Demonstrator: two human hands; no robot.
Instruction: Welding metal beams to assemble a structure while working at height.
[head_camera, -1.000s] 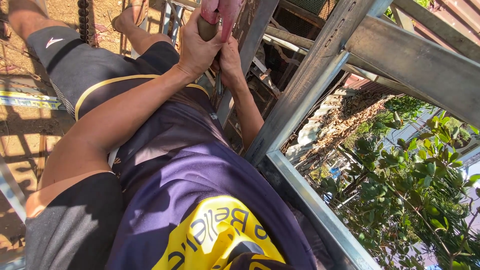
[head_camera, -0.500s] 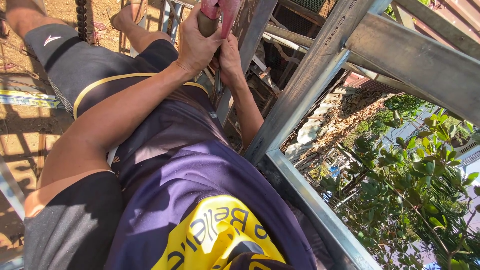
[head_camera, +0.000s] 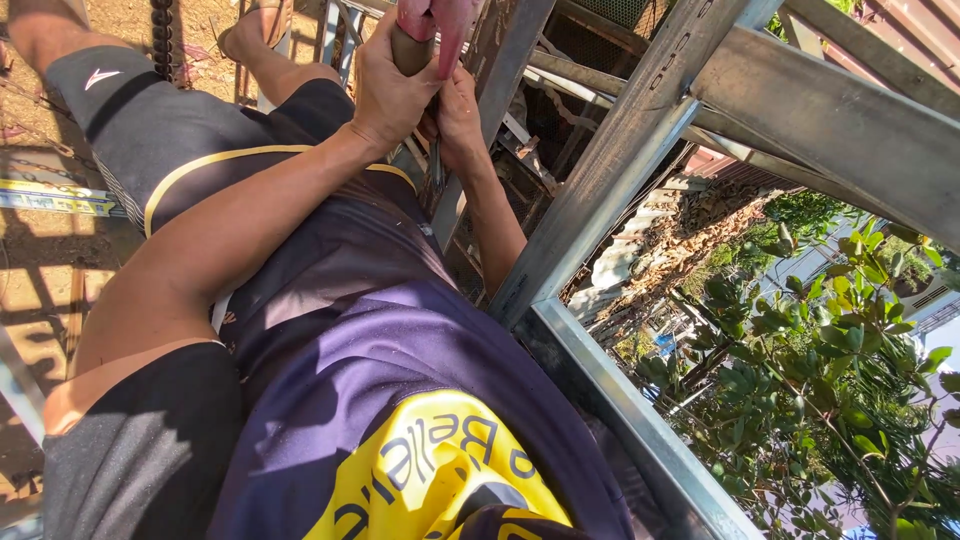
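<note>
Below me ran the steel frame (head_camera: 640, 140), grey galvanised channels crossing over a drop to green bushes (head_camera: 830, 400) and a dirt floor (head_camera: 60, 260) on the other side. I sat astride it in dark shorts (head_camera: 190, 150) and a purple shirt (head_camera: 400, 400). Both my arms reached forward to one upright channel (head_camera: 500, 70). My left hand (head_camera: 390, 85) was wrapped tight round the brown handle (head_camera: 412, 50) of a tool whose pink-red head (head_camera: 440, 25) ran out of the top edge; what kind it was I could not tell. My right hand (head_camera: 460, 105) was curled close beneath it, against the channel, seemingly pinching a thin dark metal piece (head_camera: 437, 165). I judged the tool stiff and fairly heavy, best gripped low on the handle, the steel rigid with sharp edges.
</note>
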